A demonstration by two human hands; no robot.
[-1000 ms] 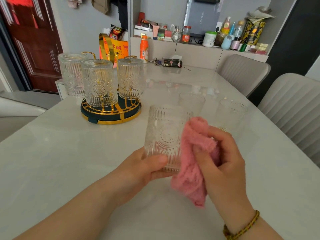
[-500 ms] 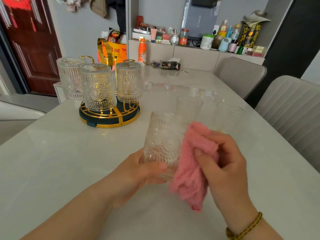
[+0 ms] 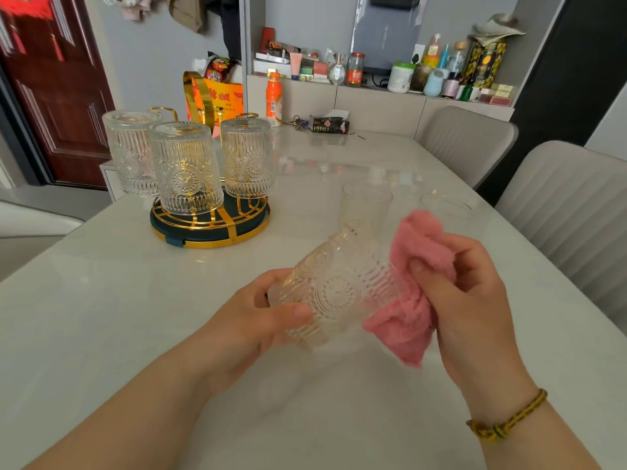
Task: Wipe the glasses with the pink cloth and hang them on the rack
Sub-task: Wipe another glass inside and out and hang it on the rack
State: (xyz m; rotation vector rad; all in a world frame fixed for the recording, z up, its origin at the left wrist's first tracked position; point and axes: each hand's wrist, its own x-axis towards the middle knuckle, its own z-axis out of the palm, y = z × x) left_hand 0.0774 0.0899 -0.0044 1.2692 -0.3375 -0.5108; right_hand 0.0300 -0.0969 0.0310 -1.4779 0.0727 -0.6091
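Pale marble-look table (image 3: 101,334) fills the view, grey chairs (image 3: 559,215) off to the right, a cluttered shelf (image 3: 373,93) at the back, and we're mid-wipe. Left hand (image 3: 258,320) grips a ribbed glass (image 3: 336,290) by its lower end, thumb across the front, holding it tilted and clear of the tabletop. Right hand (image 3: 475,293) is bunched round the pink cloth (image 3: 417,266), pressing it against the upper right end of the ribbed glass; blur there hides whether the cloth goes inside the mouth or only rubs the outside. My read: this is the wiping step on glass number four, not yet finished. Over at the far left stands the round gold-and-dark rack (image 3: 210,228), and it carries three glasses (image 3: 185,167) upside down on its gold pegs, all looking empty. Just beyond the hands, two more glasses (image 3: 366,205) wait upright on the table, nothing visible in them either, though they are pale and hard to read. What next? Probably a turn of the ribbed glass to cover the rest of it. Then it needs flipping mouth-down and a reach leftward to a peg. A gold loop (image 3: 166,111) shows behind the hung ones, but whether it's free I can't tell. Slick glass, one-handed carry: a firm grip is wanted.
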